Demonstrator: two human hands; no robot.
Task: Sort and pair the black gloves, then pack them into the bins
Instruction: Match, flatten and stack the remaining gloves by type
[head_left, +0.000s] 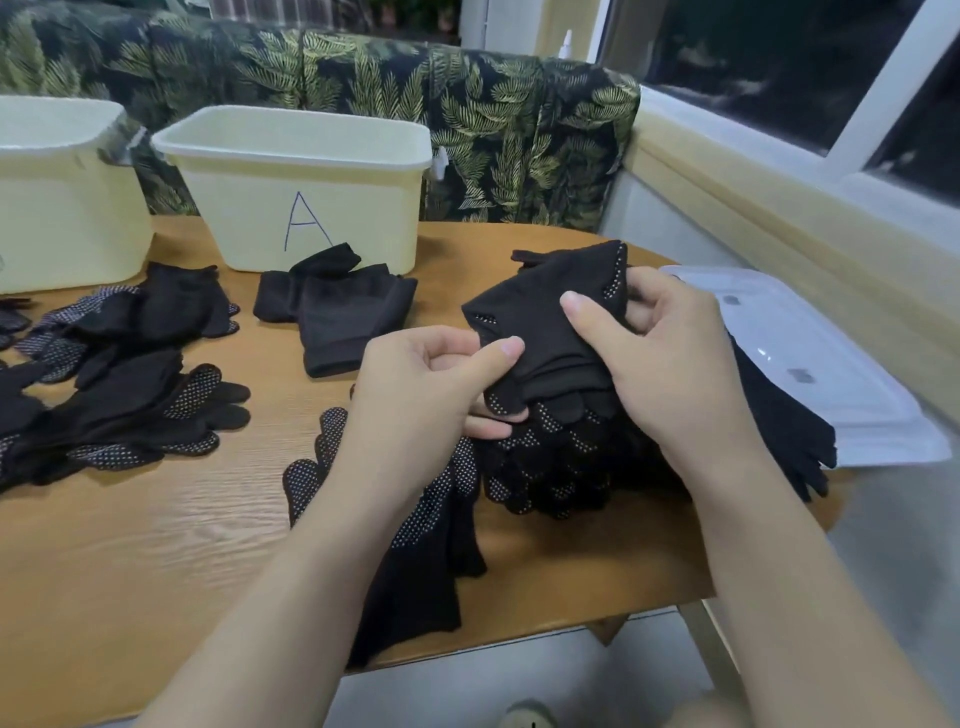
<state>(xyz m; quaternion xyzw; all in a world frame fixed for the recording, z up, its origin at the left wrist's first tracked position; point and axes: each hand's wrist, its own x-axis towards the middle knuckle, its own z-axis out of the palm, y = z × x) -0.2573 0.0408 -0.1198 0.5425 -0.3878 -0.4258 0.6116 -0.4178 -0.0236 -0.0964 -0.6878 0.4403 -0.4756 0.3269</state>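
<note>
Both hands hold a black dotted glove lifted above a heap of black gloves at the table's right side. My left hand pinches its lower edge between thumb and fingers. My right hand grips its right side, thumb on top. A dotted glove lies flat under my left forearm. A folded pair of black gloves rests in front of the cream bin marked A. More gloves lie spread at the left. A second cream bin stands far left.
A white plastic lid lies at the table's right edge with gloves draped over its near side. A leaf-patterned sofa back runs behind the bins. A window sill borders the right. The wooden table shows bare wood at the front left.
</note>
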